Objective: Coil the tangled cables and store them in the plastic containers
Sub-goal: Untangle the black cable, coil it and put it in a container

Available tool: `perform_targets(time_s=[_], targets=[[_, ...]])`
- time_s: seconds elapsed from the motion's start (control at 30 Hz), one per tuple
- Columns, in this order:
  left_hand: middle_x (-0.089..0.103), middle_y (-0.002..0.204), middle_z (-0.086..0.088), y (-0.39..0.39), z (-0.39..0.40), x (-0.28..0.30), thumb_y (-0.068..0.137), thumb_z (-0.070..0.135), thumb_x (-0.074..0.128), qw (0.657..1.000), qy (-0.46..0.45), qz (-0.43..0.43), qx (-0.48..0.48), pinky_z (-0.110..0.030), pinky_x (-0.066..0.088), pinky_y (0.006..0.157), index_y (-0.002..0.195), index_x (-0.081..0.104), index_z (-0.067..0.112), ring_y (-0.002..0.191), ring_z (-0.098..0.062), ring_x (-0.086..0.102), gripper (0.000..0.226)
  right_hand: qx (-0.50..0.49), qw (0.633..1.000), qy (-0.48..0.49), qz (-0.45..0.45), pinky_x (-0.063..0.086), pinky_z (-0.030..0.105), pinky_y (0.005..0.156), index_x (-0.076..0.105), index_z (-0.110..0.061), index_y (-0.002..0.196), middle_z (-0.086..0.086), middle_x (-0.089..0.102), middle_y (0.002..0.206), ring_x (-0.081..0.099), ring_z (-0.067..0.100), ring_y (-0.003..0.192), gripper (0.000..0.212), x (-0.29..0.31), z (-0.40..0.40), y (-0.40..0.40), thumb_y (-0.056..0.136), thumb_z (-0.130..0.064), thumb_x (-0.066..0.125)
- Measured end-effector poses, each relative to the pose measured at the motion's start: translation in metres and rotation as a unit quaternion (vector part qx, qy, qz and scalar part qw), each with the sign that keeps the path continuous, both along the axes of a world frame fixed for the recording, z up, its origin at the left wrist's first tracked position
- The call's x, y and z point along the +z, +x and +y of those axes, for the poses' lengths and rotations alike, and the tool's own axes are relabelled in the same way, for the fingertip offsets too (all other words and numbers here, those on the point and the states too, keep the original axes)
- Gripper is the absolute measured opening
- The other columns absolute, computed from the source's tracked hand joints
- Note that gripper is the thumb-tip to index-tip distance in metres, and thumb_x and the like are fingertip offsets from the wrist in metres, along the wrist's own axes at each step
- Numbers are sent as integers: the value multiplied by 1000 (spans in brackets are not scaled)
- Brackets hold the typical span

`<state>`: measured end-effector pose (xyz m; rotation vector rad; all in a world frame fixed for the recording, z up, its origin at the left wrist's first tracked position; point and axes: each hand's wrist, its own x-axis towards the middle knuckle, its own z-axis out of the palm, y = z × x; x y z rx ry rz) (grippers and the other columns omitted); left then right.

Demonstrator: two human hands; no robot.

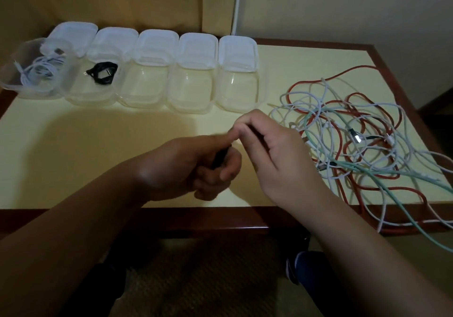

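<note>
My left hand (196, 167) sits over the near middle of the pale yellow table (122, 145), its fingers curled around a short black cable (217, 159) of which only a dark sliver shows between thumb and fingers. My right hand (272, 150) is just beside it, touching it at the fingertips, with the forefinger bent and pinching what looks like the other part of the same black cable, seen as a thin dark line inside the curl; the motion blur there keeps me from telling more. To the right lies the tangled pile of cables (355, 140): a red cable (343, 150), several white cables (318, 110) and a mint green cable (382, 177), looped over one another, some strands hanging over the near edge of the table. Along the far left stands a row of clear plastic containers (193, 88) with their white lids (196, 47) propped behind them. The leftmost container (14, 83) holds a coiled white cable (36, 71), and the next container (90, 93) holds a small coiled black cable (103, 72); the three to the right show nothing inside. I can read no brand, label or writing on anything.
</note>
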<state>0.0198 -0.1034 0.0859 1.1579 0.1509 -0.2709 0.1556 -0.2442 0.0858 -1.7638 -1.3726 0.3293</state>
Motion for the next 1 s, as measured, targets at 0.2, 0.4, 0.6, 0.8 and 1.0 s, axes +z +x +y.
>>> perform_targets(time_s=[0.2,0.4,0.6,0.8,1.0], targets=[[25,59,7,1,-10,3,106,21,33,964,-243,-77,73,-22,30,47,97,63,5,49,-7,27,35,36,993,-80,85,51,49,79,63,-21,102,5,69,85,67,23,84,34,-18,8,-4,111,-39,36],[41,56,10,6,0,3,107,18,36,893,-251,-48,370,-22,54,61,117,65,1,55,-6,50,35,49,981,-187,-9,41,35,63,62,-18,85,-5,54,63,55,13,62,37,-24,14,-24,112,-33,41],[73,76,-1,2,29,-13,112,17,34,882,173,-30,437,-30,57,89,117,67,6,84,-17,72,35,19,986,-137,-95,35,37,52,46,-23,70,-3,50,57,51,23,53,43,-15,12,-34,110,-39,44],[62,67,-5,-10,25,-23,110,26,38,884,434,-17,171,-24,45,69,85,67,9,65,-15,58,41,29,996,-64,-57,29,27,50,57,-26,88,-13,45,56,46,9,49,22,-3,2,-34,109,-30,49],[37,57,-9,-4,8,-18,109,53,17,957,268,-10,110,-45,48,75,70,68,18,56,-22,47,73,1,999,-37,0,41,32,56,63,-21,93,-11,60,65,55,11,57,26,-2,4,-10,111,-32,48]])
